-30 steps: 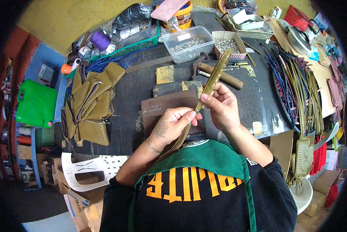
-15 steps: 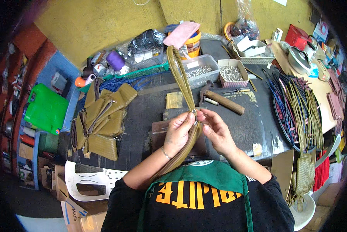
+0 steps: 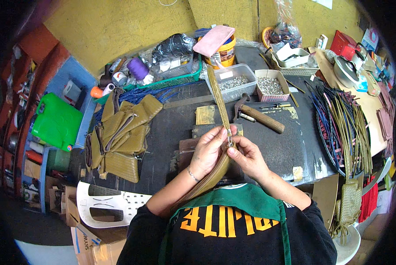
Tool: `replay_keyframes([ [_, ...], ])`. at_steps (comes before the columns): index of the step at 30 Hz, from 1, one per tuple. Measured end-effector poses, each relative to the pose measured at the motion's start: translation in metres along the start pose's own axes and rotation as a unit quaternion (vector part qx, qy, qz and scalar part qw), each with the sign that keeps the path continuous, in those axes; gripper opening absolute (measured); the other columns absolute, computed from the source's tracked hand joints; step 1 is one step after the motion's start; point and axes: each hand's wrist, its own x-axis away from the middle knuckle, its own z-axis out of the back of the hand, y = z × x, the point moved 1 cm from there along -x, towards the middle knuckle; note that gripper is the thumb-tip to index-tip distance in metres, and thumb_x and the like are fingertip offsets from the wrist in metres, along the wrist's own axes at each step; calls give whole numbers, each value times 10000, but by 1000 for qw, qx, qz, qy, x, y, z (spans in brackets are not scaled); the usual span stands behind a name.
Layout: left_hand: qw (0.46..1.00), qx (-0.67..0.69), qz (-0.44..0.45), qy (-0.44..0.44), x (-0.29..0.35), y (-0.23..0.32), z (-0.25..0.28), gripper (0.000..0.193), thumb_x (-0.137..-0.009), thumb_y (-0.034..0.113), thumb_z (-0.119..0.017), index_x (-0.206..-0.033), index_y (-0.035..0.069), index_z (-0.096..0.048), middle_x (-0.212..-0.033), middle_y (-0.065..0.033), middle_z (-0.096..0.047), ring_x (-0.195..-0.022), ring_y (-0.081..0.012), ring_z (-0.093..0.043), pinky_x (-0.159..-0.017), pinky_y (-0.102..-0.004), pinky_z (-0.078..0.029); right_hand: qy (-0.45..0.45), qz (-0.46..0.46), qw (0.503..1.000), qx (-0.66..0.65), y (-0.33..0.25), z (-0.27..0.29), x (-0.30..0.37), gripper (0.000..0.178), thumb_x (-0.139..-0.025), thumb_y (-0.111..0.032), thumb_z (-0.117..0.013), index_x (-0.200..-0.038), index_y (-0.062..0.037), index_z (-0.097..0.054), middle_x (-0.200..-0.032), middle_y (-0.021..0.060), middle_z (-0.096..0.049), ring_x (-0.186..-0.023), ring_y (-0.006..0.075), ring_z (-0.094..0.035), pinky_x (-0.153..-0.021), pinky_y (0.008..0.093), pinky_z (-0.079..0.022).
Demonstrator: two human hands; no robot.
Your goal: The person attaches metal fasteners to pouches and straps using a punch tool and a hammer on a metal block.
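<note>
Just above my lap I hold an olive leather-like strap (image 3: 218, 95) that rises in a narrow loop toward the plastic bin. A small metal clasp (image 3: 230, 140) sits at the strap's lower end, beside an olive pouch (image 3: 211, 179) that hangs down against my left forearm. My left hand (image 3: 206, 152) is closed around the strap and the pouch's upper edge. With thumb and fingers my right hand (image 3: 250, 158) pinches at the clasp. Fingers partly cover the joint, so whether the clasp is fastened cannot be told.
Olive pouches (image 3: 120, 134) lie heaped at left on the dark table (image 3: 171, 128). A wooden-handled hammer (image 3: 262, 118) rests beyond my hands, before a clear bin (image 3: 235, 84) and a checkered box (image 3: 272, 86) of metal fittings. Coloured straps (image 3: 346, 128) fill a tray at right.
Both hands have closed in around the clasp, my right fingers now pinching where they were looser before. The strap loop has turned edge-on and looks narrower. The whole view has shifted slightly.
</note>
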Motion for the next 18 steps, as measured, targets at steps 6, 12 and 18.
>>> replay_keyframes([
  [6,998,18,-56,2,15,42,24,246,-891,210,-379,-972,13,-502,-934,-129,-566,-957,-264,-524,-855,-393,-404,19,60,988,142,2,19,7,465,-749,-170,-615,-1146,-20,-426,-1099,97,-458,-1018,185,-444,-870,320,-363],
  [12,992,-45,-86,80,23,137,78,196,-879,140,-388,-928,-19,-491,-891,-153,-562,-957,-309,-525,-848,-414,-412,90,-56,994,38,25,69,36,330,-827,-122,-513,-1121,4,-430,-900,57,-544,-843,111,-505,-755,234,-405],
  [18,991,-96,-68,69,-58,167,110,215,-882,164,-387,-941,-24,-474,-843,-109,-531,-907,-287,-543,-786,-385,-447,101,-120,987,23,37,71,50,287,-842,-145,-489,-1079,12,-451,-855,63,-553,-792,131,-525,-751,250,-411],
])
